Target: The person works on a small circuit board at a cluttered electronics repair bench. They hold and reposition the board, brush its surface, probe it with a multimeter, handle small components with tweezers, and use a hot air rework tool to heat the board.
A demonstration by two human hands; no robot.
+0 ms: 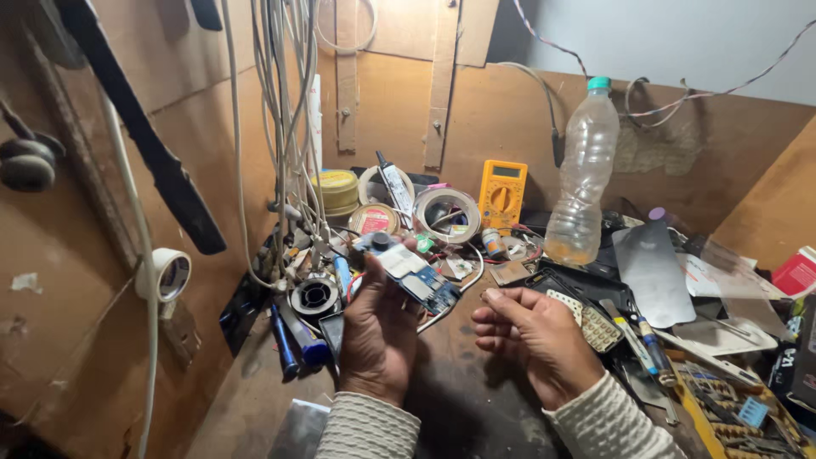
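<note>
**Circuit board held at centre of workbench**

The left hand (380, 336) grips a blue circuit board (408, 274) at the centre of the frame, fingers closed around its lower edge, board tilted toward the upper left. The right hand (535, 333) sits just right of it, fingers curled loosely inward, holding nothing visible and not touching the board. Both wrists show ribbed cream sleeves.

Behind the board, upper centre, stand a yellow multimeter (501, 194) and a roll of tape (448, 215). A clear plastic bottle (582, 178) stands to the right. White cables (285, 127) hang at upper left.
</note>
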